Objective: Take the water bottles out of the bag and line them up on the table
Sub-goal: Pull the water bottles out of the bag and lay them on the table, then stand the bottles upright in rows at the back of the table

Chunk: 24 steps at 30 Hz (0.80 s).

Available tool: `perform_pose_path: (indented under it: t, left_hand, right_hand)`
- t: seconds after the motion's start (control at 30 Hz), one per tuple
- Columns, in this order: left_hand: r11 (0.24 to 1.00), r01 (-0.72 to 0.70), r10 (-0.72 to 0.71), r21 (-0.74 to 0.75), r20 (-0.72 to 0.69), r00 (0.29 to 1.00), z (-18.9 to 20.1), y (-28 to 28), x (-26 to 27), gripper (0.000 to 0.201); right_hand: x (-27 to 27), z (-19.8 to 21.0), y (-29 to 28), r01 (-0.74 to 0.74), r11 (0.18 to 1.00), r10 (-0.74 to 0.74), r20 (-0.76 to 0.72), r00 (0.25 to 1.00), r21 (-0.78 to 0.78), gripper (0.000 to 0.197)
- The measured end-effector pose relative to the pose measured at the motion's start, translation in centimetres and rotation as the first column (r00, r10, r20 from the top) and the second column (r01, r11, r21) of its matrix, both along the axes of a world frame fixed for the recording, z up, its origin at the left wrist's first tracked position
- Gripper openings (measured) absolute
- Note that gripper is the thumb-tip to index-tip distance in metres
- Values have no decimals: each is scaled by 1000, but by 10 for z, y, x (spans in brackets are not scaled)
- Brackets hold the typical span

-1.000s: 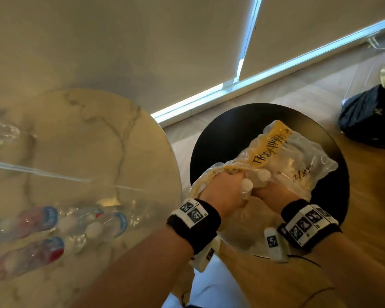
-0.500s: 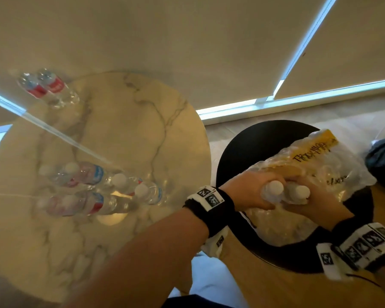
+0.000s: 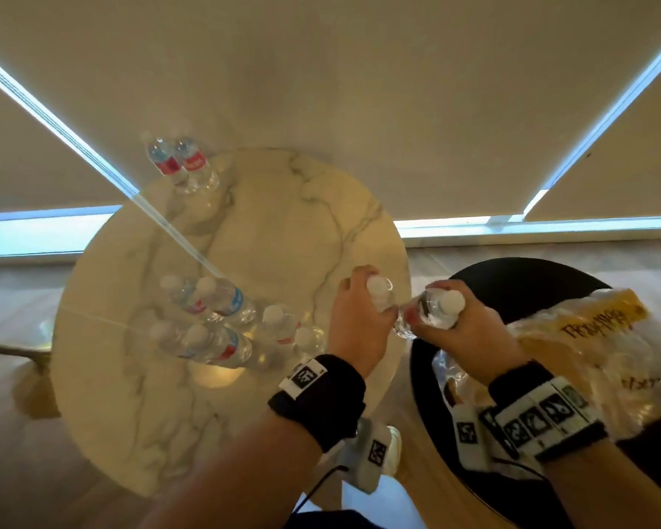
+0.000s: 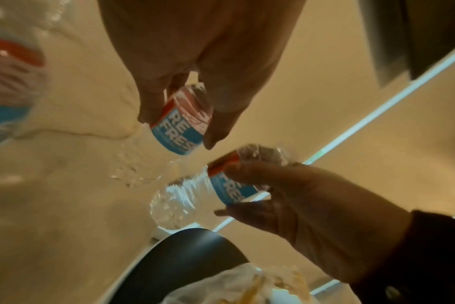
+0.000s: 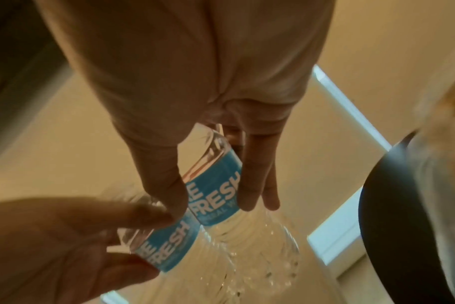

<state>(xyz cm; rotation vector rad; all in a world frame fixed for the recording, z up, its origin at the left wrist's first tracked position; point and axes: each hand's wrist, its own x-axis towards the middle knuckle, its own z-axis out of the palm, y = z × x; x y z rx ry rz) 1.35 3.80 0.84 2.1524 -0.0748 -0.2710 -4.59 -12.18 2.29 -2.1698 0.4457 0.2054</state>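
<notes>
Above the right rim of the round marble table (image 3: 229,231), from the head camera: left hand (image 3: 353,318) wrapped around a water bottle (image 3: 380,295), white cap up, just inside the edge. Beside it, over the gap between table and black stool (image 3: 512,276), right hand (image 3: 462,330) gripping a second bottle (image 3: 435,311), its base nearly touching the first. On the tabletop, a cluster of standing bottles (image 3: 222,318) left of the left hand; two more bottles (image 3: 180,162) at the far rim. Bare marble between the two groups and toward the near edge. On the stool, a crumpled plastic bag (image 3: 588,349), spilling toward the right side.

From the left wrist: fingers (image 4: 148,107) and thumb curled around the blue-and-red label of the first bottle (image 4: 182,127), marble below; right hand (image 4: 299,205) clamped on its bottle (image 4: 195,197) near the stool's curved edge (image 4: 185,257).

From the right wrist: fingers (image 5: 252,174) closed on the blue label of the second bottle (image 5: 216,189); left hand (image 5: 52,236) pinching the other bottle (image 5: 166,244), labels just beside each other.
</notes>
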Motion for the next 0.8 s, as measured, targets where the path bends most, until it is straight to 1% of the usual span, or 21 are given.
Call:
perform_pose_path:
  t: [0.07,0.13,0.23,0.3,0.37,0.43,0.5,0.57,0.6,0.67,0.7,0.8]
  left_hand:
    - [995,-93,95,26,-81,992,-14,5,11,58]
    - [984,-168,174,51,-135,976,-23,8,19,54]
    - [965,-246,258,89,-168,952,-34,12,24,52]
    - [955,-280,295,99,-192,936,-38,15,24,54]
    - [945,-321,327,64,-226,918,-38,17,23,66]
    - [942,-333,331,36,-263,906,-36,20,22,86]
    - [955,-297,288,13,-280,916,-23,21,18,103]
    - [974,-226,213,-24,-253,944,0,22,12,107]
    - [981,-187,171,-47,-232,957,14,23,8,104]
    - [992,-110,98,-67,-157,983,45,28,-2,90]
    - [995,-84,78,-62,-95,992,59,35,-7,81]
    - [997,-72,75,-37,95,993,95,78,-12,49]
  right_hand:
    - [26,-23,26,-43,999,42,-50,998,-16,52]
    - [44,-42,41,-59,996,54,-77,996,-65,53]
    - [53,-61,51,-57,997,53,-77,996,-53,56]
    - [54,-64,54,-74,995,70,-70,995,-66,59]
    - [56,-64,55,-100,992,94,-77,993,-75,63]
    - [58,-61,54,-139,988,130,-118,984,-72,72]
    - [60,-56,52,-172,983,160,-157,974,-64,84]
    - [59,-44,50,-199,979,186,-193,963,-50,95]
    - [59,-36,50,-211,976,198,-208,958,-44,99]
    - [56,-17,51,-238,968,219,-204,954,-75,103]
    - [55,-7,51,-250,962,226,-189,956,-111,100]
    - [52,25,60,-281,928,258,-124,958,-243,77]
